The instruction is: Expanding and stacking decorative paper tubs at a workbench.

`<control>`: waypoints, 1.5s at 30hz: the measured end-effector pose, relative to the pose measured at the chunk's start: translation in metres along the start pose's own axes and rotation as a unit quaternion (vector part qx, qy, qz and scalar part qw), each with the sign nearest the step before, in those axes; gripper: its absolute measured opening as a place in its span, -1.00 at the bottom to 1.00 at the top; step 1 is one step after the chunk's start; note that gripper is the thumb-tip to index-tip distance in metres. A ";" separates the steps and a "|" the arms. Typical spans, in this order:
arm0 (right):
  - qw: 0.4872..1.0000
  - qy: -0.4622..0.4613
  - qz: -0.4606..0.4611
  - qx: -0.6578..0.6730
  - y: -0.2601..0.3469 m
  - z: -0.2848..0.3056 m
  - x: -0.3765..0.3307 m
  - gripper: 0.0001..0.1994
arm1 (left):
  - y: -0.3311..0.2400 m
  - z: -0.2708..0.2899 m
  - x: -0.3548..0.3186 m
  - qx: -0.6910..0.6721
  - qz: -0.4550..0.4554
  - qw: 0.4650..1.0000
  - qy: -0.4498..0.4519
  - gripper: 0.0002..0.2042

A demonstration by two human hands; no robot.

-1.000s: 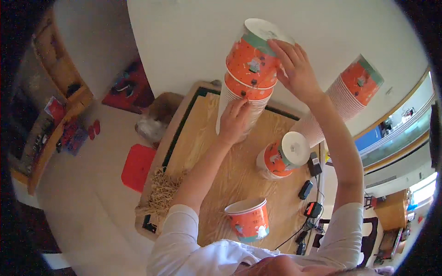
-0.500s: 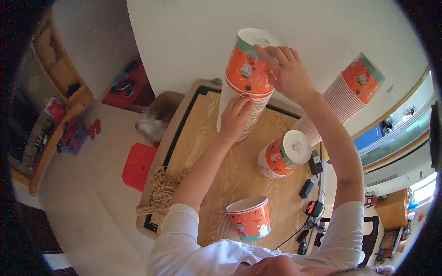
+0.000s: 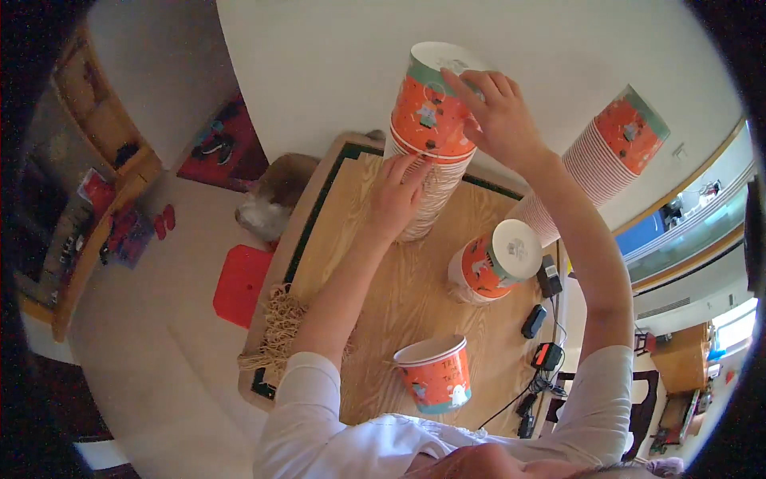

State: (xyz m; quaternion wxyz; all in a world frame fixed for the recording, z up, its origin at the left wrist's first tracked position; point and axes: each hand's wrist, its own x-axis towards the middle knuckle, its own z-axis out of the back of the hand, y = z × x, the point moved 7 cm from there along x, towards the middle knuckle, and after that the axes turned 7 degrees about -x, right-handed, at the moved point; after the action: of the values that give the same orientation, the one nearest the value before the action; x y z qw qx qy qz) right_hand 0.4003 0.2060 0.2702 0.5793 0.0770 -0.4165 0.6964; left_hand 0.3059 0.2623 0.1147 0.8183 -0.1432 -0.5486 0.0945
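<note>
A tall stack of nested, upside-down paper buckets [image 3: 431,195] stands on the far part of the wooden table. Its top bucket [image 3: 424,116] is orange with a green band and a white base facing up. My left hand [image 3: 397,191] has its fingertips at the rims just under that bucket, on the stack's near left side. From the right, my right hand [image 3: 504,116] grips the top bucket, thumb and fingers at its side and base edge. The far side of the stack is hidden. An upside-down orange bucket [image 3: 488,270] stands nearer, right of the stack.
Another upright orange bucket [image 3: 435,375] stands near my body. A second tall bucket stack [image 3: 610,156] rises at the right. Tan twine [image 3: 279,327] lies at the table's left edge. Black adapters and cables [image 3: 546,357] run along the right edge. A red stool [image 3: 242,286] is left of the table.
The top bucket sits slightly higher in view. My left hand has shifted a little left along the rims, while my right hand keeps its hold on the bucket.
</note>
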 end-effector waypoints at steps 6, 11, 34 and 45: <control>1.000 0.015 -0.005 -0.026 0.006 -0.004 0.001 -0.23 | -0.001 -0.001 -0.002 0.013 -0.008 1.000 0.011 -0.57; 1.000 0.024 -0.006 -0.018 0.007 -0.007 -0.003 -0.20 | 0.003 0.002 0.000 -0.039 0.000 0.999 -0.016 -0.62; 0.995 -0.094 0.003 -0.017 0.016 -0.022 -0.050 -0.64 | -0.010 0.006 0.018 0.022 -0.001 1.000 0.001 -0.70; 0.942 0.106 -0.189 0.257 0.030 -0.066 -0.122 -0.58 | -0.037 0.026 -0.022 -0.032 0.051 0.998 0.016 -0.73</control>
State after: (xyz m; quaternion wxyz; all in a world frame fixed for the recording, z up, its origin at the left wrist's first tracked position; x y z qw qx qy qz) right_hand 0.4379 0.1598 0.1415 0.7016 0.2266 -0.1370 0.6616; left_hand 0.2733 0.2243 0.1176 0.8163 -0.1984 -0.5299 0.1158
